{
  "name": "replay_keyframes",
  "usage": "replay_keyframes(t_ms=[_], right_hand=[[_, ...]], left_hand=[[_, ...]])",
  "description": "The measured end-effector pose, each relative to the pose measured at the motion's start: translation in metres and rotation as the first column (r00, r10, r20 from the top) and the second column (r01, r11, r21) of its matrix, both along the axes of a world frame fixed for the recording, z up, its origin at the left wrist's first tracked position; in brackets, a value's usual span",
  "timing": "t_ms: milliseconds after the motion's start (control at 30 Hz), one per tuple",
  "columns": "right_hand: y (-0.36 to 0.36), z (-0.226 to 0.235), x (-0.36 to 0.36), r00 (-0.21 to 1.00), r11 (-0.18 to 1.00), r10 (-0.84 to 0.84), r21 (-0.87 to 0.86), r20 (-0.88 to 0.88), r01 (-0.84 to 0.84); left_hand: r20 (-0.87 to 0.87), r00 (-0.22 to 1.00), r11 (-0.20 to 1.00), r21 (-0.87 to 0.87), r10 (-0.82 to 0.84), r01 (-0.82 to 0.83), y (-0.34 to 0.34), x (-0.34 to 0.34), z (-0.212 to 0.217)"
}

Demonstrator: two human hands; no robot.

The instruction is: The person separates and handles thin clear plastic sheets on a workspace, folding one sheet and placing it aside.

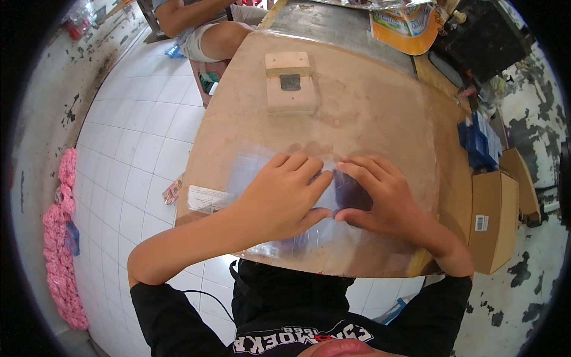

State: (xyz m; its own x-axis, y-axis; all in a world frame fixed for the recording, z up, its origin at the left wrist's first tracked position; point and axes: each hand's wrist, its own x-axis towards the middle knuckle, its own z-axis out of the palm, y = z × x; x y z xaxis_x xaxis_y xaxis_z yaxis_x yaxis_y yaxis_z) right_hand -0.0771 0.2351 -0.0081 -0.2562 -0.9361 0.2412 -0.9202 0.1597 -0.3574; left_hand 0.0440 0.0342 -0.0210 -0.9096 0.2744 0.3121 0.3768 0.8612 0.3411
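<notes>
A clear plastic sheet (256, 166) lies flat on the brown table (369, 101) near its front edge. A small dark purple rectangular piece (350, 191) rests on or under the sheet. My left hand (285, 196) presses flat on the sheet just left of the dark piece, fingers together and pointing right. My right hand (380, 196) lies over the dark piece from the right, thumb along its lower edge and fingers along its top. The fingertips of the two hands nearly meet above the piece.
A small wooden block jig (290, 83) with a dark square stands at the far middle of the table. A white label (208, 199) sticks at the table's left edge. Cardboard boxes (496, 220) and blue items (479, 140) sit right. Another person's legs (208, 30) show far left.
</notes>
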Motion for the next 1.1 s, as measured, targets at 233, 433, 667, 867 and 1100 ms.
replay_keyframes(t_ms=[233, 433, 667, 867, 1100], right_hand=[[0.008, -0.011, -0.013, 0.998, 0.996, 0.012, -0.086, 0.062, -0.007], [0.012, -0.024, -0.019, 0.999, 0.984, -0.026, -0.175, 0.04, 0.032], [0.015, -0.029, -0.022, 0.985, 0.962, -0.085, -0.246, 0.148, 0.12], [0.016, -0.021, -0.019, 0.923, 0.948, -0.179, -0.191, 0.341, 0.255], [0.017, -0.024, -0.019, 0.896, 0.915, -0.295, -0.172, 0.332, 0.364]], left_hand=[[0.002, 0.998, 0.997, -0.055, -0.061, 0.061, 0.008, -0.024, -0.003], [-0.067, 0.994, 0.992, 0.091, -0.086, 0.092, 0.004, -0.034, -0.018], [-0.137, 0.987, 0.978, 0.183, -0.079, 0.103, 0.01, -0.037, -0.028], [-0.169, 0.983, 0.979, 0.179, -0.068, 0.099, 0.008, -0.034, -0.027], [-0.209, 0.977, 0.978, 0.186, -0.053, 0.093, 0.009, -0.035, -0.029]])
